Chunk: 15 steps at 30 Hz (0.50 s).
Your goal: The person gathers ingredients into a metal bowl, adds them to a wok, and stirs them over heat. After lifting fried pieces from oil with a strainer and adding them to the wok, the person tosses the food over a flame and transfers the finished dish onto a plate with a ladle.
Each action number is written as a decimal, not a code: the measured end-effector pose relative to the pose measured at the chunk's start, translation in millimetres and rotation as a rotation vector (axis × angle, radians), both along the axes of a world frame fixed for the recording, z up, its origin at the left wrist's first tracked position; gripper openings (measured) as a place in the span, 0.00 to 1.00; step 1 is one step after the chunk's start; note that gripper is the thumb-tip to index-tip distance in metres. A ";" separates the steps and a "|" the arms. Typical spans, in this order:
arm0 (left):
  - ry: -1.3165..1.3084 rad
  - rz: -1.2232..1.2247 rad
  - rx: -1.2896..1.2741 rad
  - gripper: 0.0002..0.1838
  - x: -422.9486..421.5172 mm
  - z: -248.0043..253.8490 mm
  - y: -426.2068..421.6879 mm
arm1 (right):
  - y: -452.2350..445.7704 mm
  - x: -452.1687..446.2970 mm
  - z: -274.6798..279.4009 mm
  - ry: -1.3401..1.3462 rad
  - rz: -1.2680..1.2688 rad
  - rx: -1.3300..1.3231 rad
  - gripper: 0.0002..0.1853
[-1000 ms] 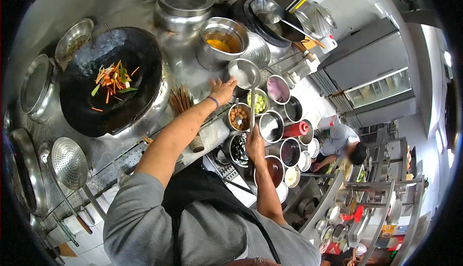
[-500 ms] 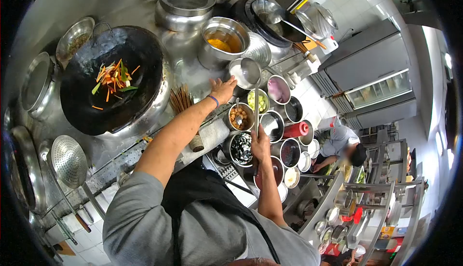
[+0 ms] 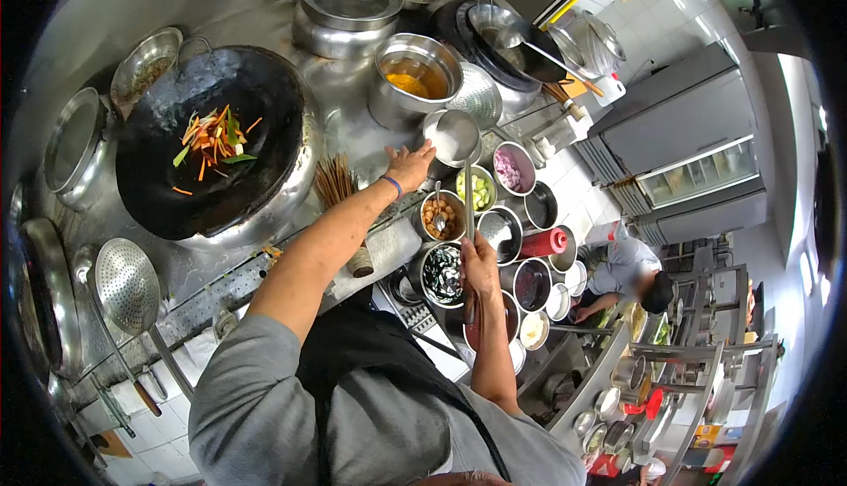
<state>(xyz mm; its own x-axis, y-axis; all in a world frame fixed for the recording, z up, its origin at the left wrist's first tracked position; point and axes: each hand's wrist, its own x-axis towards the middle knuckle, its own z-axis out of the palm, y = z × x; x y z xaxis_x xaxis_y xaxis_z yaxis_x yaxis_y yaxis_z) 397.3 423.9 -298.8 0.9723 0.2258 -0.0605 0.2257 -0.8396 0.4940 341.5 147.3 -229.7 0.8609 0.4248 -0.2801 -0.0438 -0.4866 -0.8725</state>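
Right hand (image 3: pixel 479 267) is closed round the handle of a ladle (image 3: pixel 468 190) in the head view, while the left hand (image 3: pixel 409 168) lies stretched flat, fingertips at the rim of a white-filled tub (image 3: pixel 425 126), gripping nothing that shows. The ladle's bowl sits over that tub. Crowded close about the handle are green cubes (image 3: pixel 479 191), brown chunks (image 3: pixel 436 211) with a spoon in them, pink pieces (image 3: pixel 507 171) and a red bottle (image 3: pixel 544 242). A bundle of sticks (image 3: pixel 333 182) stands between the left forearm and a black wok (image 3: pixel 146 177), where cut vegetables (image 3: pixel 216 142) lie. Beyond the left hand is a pot (image 3: pixel 397 108) of orange liquid; a strainer (image 3: pixel 128 287) rests at far left. To the right, a co-worker (image 3: pixel 622 265) bends over a counter.

Left forearm covers part of the sticks. The right hand hides a stretch of handle and part of a tub below. Whether the white lies in the ladle or only beneath it is hard to tell, as is whether the wok's grey patch is smoke
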 end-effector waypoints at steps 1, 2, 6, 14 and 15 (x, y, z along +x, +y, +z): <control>-0.004 0.001 -0.007 0.34 -1.5 1.4 -0.2 | 2.8 -0.1 -5.2 -0.047 -0.002 -0.037 0.18; -0.008 0.003 -0.014 0.34 -3.4 2.9 -0.5 | 3.1 1.3 -12.9 -0.095 -0.002 -0.073 0.18; 0.011 0.016 0.002 0.33 -7.3 11.1 -0.4 | -10.2 7.0 -19.6 -0.037 0.034 0.015 0.19; 0.017 -0.008 0.038 0.33 -7.8 11.6 -3.7 | 16.6 2.0 10.2 0.276 -0.118 0.292 0.09; 0.020 -0.020 0.014 0.33 -8.8 13.6 -3.2 | 13.7 5.9 14.3 0.331 -0.112 0.328 0.09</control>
